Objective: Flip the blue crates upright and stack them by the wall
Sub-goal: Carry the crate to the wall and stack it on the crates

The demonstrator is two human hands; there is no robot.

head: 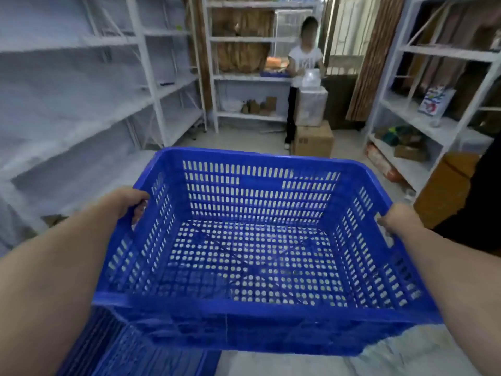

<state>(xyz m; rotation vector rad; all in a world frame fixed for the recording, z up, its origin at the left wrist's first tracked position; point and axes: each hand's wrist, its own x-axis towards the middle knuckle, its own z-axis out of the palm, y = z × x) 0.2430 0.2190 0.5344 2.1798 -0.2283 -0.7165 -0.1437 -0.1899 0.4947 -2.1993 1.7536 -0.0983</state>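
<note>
Two blue perforated plastic crates: one upright (257, 240), one lower left (130, 351). Two bare hands, left (130, 202) and right (401, 221). One brown cardboard box (314, 141). One standing person (303, 77).

White shelving racks (151, 85) line walls; second person (301, 77) stands by cardboard box (314, 141); brown curtain (363, 63) behind.

The pale floor (244, 139) bears a cardboard box (314, 141) and white shelving racks (151, 77).
</note>
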